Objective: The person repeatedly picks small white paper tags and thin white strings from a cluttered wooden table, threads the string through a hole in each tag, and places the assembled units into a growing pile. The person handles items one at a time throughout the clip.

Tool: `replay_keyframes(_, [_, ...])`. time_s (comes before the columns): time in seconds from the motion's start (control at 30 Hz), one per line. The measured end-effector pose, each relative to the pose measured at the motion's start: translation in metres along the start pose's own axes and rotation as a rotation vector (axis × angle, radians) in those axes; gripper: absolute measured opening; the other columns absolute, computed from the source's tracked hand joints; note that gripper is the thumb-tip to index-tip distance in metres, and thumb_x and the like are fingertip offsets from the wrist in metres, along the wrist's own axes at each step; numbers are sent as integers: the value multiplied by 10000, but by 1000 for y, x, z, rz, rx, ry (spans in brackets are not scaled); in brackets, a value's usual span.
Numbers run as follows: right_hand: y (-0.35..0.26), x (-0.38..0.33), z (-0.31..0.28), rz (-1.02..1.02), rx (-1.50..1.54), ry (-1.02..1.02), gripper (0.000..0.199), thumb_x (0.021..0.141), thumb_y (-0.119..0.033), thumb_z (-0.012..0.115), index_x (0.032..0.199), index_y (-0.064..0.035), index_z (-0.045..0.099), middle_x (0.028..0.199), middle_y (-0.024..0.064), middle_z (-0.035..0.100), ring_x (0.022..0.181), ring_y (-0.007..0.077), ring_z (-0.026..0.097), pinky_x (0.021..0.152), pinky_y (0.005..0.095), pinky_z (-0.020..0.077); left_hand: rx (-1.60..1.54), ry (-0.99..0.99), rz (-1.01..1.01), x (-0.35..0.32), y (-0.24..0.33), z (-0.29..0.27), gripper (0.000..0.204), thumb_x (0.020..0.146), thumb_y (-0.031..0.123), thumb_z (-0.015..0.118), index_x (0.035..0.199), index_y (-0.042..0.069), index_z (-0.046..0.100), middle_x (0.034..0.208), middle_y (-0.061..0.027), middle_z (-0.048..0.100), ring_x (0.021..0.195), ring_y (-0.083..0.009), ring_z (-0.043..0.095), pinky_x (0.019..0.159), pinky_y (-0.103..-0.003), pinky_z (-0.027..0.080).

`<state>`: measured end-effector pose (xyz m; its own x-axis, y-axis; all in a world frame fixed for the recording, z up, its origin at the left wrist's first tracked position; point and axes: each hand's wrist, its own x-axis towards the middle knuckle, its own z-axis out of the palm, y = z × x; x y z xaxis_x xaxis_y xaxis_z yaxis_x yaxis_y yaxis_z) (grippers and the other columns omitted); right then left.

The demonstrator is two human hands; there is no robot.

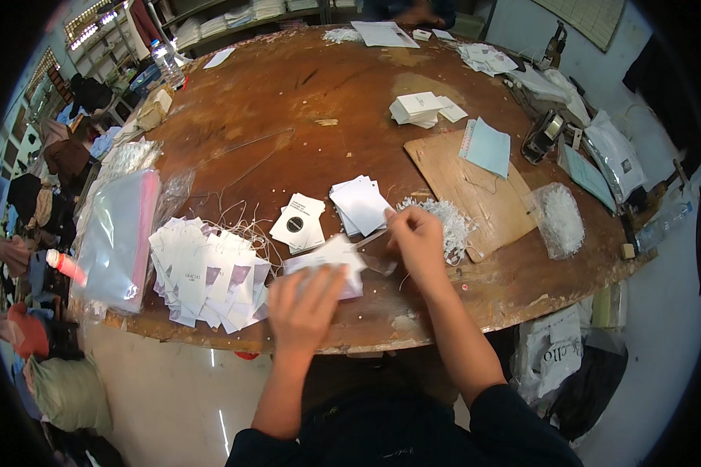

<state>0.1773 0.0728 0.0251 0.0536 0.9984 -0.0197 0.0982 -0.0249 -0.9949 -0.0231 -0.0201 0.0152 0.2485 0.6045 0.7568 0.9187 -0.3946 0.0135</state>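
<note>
Gripping a small stack of white tags (331,261), the left hand (304,307) lies over its near edge, fingers curled and blurred. Right hand (417,241) just beyond and to the right, fingers pinched together at the stack's far corner; what they pinch is too small to tell. Both hands rest on a worn brown table (304,93).

Left of the left hand: a spread heap of printed tags (206,276), then a clear plastic bag (117,241). Ahead of the hands: a tag pile with a black circle (297,223) and a plain white pile (360,204). Tangled white strings (448,222) just right of the right hand, on a wooden board (467,187). A bagged string bundle (561,220) farther right.
</note>
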Motion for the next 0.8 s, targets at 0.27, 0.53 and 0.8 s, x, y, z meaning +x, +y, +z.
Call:
replay_keyframes(0.27, [5, 26, 16, -581, -950, 81, 321, 841, -339, 780, 976, -54, 718, 1066, 127, 681, 960, 308, 645, 757, 423, 512, 470, -260, -413, -16, -79, -40, 333, 871, 210, 706, 1191, 117, 709, 1316, -110, 575, 1189, -314, 538, 984, -508, 407])
replay_keyframes(0.53, [23, 13, 21, -575, -1003, 112, 413, 793, -370, 805, 1051, -60, 716, 1193, 170, 618, 1082, 336, 584, 844, 477, 450, 7, -260, -367, 31, -60, 30, 488, 854, 353, 763, 1168, -13, 688, 1339, -193, 574, 1218, -373, 539, 1027, -483, 445])
replay_keyframes(0.8, [26, 10, 25, -616, -1030, 172, 382, 811, -333, 793, 1072, -60, 735, 1234, 168, 617, 1110, 340, 581, 879, 468, 443, -67, -397, -557, 41, -56, 63, 479, 881, 356, 739, 1179, -16, 692, 1271, -165, 637, 1148, -357, 599, 968, -454, 499])
